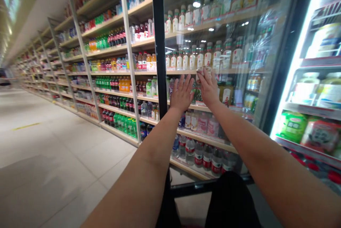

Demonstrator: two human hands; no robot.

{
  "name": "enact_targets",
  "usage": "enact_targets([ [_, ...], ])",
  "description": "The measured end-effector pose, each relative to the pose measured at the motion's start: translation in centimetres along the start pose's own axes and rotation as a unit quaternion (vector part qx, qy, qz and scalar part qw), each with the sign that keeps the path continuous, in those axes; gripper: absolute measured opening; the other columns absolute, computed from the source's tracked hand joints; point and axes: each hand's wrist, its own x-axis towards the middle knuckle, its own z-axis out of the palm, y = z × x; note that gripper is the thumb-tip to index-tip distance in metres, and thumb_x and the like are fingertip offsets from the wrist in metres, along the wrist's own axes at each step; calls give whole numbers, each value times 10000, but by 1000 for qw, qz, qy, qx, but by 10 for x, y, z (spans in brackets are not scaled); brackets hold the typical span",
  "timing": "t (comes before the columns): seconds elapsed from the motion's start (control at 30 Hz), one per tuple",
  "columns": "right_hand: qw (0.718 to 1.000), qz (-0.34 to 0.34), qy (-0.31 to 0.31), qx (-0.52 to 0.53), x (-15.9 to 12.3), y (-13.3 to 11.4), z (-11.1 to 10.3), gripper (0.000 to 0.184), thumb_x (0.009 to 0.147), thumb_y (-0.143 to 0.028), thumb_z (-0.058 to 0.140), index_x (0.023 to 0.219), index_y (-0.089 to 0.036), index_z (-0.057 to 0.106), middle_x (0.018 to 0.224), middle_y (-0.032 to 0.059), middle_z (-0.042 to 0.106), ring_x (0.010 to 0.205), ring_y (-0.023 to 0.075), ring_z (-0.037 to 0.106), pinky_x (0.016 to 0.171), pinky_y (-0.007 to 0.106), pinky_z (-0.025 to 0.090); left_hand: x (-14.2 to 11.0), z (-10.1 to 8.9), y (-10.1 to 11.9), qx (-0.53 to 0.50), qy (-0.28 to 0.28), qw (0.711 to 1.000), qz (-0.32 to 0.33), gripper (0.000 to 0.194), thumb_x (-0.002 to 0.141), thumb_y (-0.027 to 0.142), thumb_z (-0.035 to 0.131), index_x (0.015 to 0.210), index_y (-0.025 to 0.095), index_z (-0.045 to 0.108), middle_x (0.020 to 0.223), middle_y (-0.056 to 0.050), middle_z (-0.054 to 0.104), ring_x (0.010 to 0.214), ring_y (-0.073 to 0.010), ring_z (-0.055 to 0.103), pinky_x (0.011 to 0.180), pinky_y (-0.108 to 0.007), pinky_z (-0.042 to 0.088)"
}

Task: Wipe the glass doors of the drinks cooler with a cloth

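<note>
My left hand (182, 93) lies flat against a glass fridge door (239, 121), fingers stretched up and apart, holding nothing. Just to its right, my right hand (209, 89) presses on the same pane, its fingertips closed on a small white wad (203, 72), perhaps a cloth or tissue. The door has a black frame (159, 61) and stands swung out from the fridge. Through the glass I see shelves of bottled drinks (202, 57). Both forearms reach up from the bottom of the view.
The lit fridge interior (314, 89) with packaged goods is at the right. A long wall of shelves (106, 64) full of drink bottles runs away to the left. A pale tiled aisle floor (53, 150) spreads at lower left. My dark trousers (229, 203) show below.
</note>
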Motion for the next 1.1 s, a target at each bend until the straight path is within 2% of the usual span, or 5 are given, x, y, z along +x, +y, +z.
enact_targets([
  [0.13,1000,5,11,-15,-3,3,0,621,1055,-127,337,1640,-299,456,1714,-7,381,1672,271,113,1349,603,283,0,-1,1,-2,-1,1000,2,628,1128,306,462,1699,112,290,1772,-106,147,1645,-310,19,1368,-559,56],
  [0.3,1000,9,-4,-13,-9,5,-3,587,1079,-155,316,1634,-269,470,1696,25,417,1662,286,161,1346,601,282,0,-2,2,-7,0,1000,0,636,1117,298,472,1701,122,291,1773,-97,147,1646,-302,14,1369,-558,53],
  [0.5,998,45,-31,-25,-2,6,-6,647,1042,-95,342,1654,-283,437,1747,-1,311,1662,310,147,1348,609,261,1,0,0,-2,-8,1000,0,644,1121,310,465,1707,120,276,1774,-106,121,1645,-310,-10,1365,-582,55],
  [0.8,999,48,4,-9,-10,18,-4,644,1030,-97,343,1634,-281,469,1718,35,374,1655,302,175,1325,640,280,0,-1,0,-5,5,1000,1,646,1116,303,490,1698,108,289,1770,-113,164,1647,-309,18,1367,-563,56],
  [1.1,998,60,26,-19,-23,29,-6,593,1052,-119,321,1603,-218,515,1693,81,405,1638,277,241,1328,566,310,1,-1,0,-16,-1,1000,0,650,1110,293,489,1701,116,285,1772,-114,156,1647,-303,4,1367,-562,39],
])
